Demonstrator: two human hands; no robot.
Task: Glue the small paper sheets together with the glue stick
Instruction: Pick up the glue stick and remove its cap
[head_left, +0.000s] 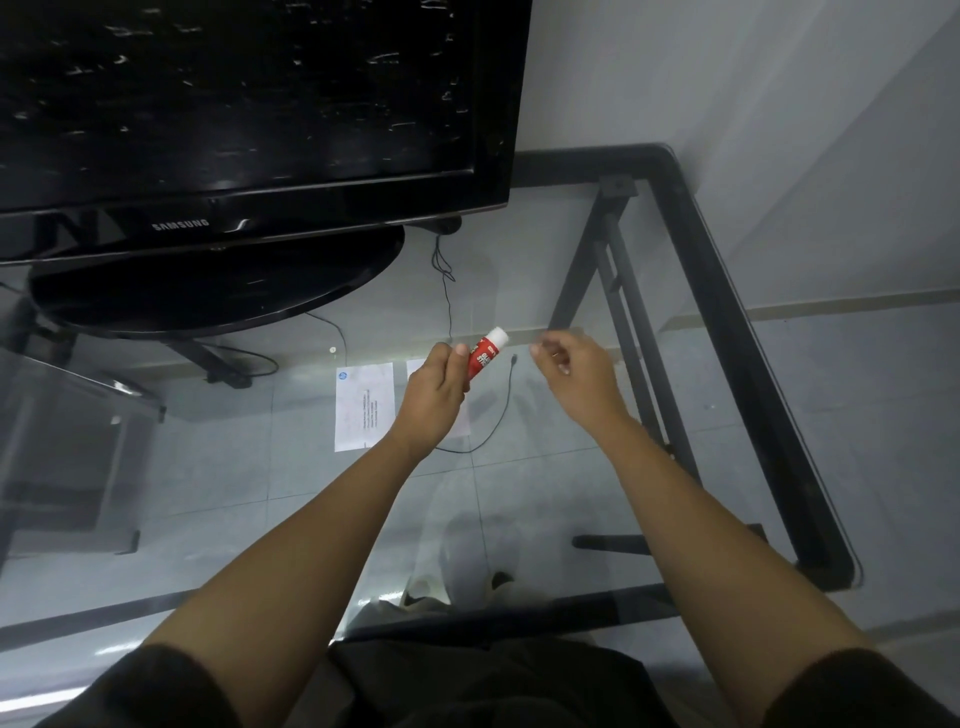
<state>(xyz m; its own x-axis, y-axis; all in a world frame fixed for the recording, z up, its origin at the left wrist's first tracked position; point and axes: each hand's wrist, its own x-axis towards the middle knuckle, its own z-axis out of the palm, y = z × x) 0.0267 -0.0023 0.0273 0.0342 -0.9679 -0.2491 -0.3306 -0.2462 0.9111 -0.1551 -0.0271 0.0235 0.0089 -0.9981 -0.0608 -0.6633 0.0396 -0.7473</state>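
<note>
A: Glue stick (487, 354) first: where is it?

B: In the left hand (435, 387), raised above the glass table (727, 332). The fingers are clamped around its lower end, thumb pressed to the red label. It tilts toward one o'clock, its white end uppermost.

A: And the right hand (574, 371)?

B: It hangs just beside the stick, at about three o'clock from it, apart from it and not touching. Its fingers are curled in, thumb and fingertips drawn close together. Whether something small is pinched between them I cannot tell; the tips are blurred.

A: The papers?

B: Two small sheets lie flat on the table under the hands. The left paper sheet (363, 405) shows fully, with a blue round logo at its upper corner and lines of print down the middle. The right paper sheet (418, 366) lies just beside it at three o'clock, mostly hidden by the left hand and wrist. A narrow gap separates them.

A: Anything else on the table?

B: A thin black cable (501, 410) curves past the sheets' right side and under the left wrist. At eleven o'clock stands a black Samsung television (249, 114) on its oval base, well apart from the sheets.
</note>
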